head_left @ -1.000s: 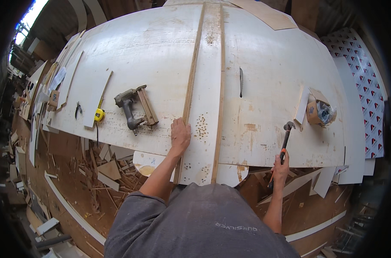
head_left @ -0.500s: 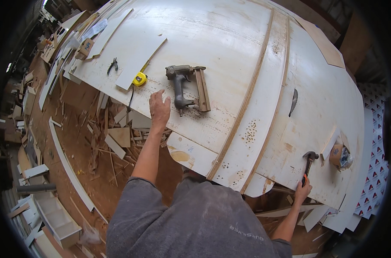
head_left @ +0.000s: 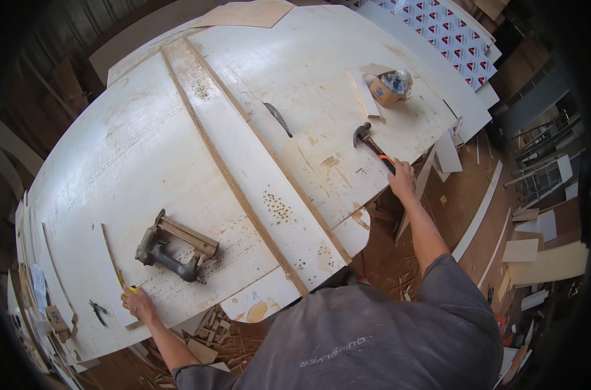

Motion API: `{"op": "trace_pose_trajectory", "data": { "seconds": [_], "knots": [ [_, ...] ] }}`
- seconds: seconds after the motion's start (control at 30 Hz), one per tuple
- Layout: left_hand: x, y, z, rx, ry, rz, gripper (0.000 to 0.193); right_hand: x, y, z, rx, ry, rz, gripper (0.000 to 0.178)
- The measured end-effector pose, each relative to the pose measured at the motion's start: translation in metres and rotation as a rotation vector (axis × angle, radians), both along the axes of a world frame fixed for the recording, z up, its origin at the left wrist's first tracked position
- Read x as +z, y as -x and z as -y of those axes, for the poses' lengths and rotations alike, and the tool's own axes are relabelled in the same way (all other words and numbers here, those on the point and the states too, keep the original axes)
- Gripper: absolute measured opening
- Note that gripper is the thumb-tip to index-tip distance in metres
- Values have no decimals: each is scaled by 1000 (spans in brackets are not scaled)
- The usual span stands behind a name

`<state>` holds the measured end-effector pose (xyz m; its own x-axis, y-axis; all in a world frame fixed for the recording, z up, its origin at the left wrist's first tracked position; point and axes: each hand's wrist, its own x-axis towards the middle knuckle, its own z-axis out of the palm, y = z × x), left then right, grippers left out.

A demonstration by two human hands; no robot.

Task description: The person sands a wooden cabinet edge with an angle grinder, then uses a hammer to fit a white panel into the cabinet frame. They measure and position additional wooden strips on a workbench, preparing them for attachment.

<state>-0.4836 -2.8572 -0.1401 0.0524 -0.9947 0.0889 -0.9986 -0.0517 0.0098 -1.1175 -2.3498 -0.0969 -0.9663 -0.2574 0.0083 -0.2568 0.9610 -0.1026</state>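
Observation:
My right hand [head_left: 402,179] is closed round the handle end of a claw hammer [head_left: 375,147], whose dark head rests on the big white tabletop [head_left: 321,71]. On the left, my left hand [head_left: 138,304] is closed over a yellow tape measure [head_left: 133,288], mostly hidden under the fingers. The tape measure lies beside a narrow white board [head_left: 115,299]. Between my hands, nearer the left one, a grey nail gun [head_left: 172,255] lies on its side. Black pliers [head_left: 99,312] lie left of the board.
A toothed saw-blade edge [head_left: 278,119] pokes through a slot in the tabletop. Two wooden strips [head_left: 228,174] run across it. Past the hammer stands an open cardboard box [head_left: 385,94] with a clear plastic bag. Offcuts [head_left: 208,335] litter the floor below the front edge.
My view has swung to the right. My left hand has moved from beside the nail gun onto the tape measure and closed on it. The right hand still grips the hammer.

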Motion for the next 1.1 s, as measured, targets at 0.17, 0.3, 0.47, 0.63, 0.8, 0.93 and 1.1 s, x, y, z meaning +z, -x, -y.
{"op": "trace_pose_trajectory", "data": {
  "seconds": [0.17,0.3,0.47,0.63,0.8,0.93,1.1],
  "knots": [
    [-4,-27,4,-79,140,-148,56,-28,19,-3,-62,1,8,54],
    [18,-16,-15,-50,318,-585,53,-32,35,-13,13,-16,-13,53],
    [95,40,-90,-72,431,-1205,48,-32,99,-56,70,-4,-53,51],
    [189,195,-230,-143,359,-1550,56,-48,219,-137,84,-49,-125,55],
    [207,370,-332,-459,-103,-1939,61,14,208,-52,453,566,100,61],
    [176,496,-384,-374,-625,-2003,67,106,79,26,1032,962,981,79],
    [148,576,-432,-27,-831,-2299,44,108,52,37,1013,824,830,79]
  ]
}}
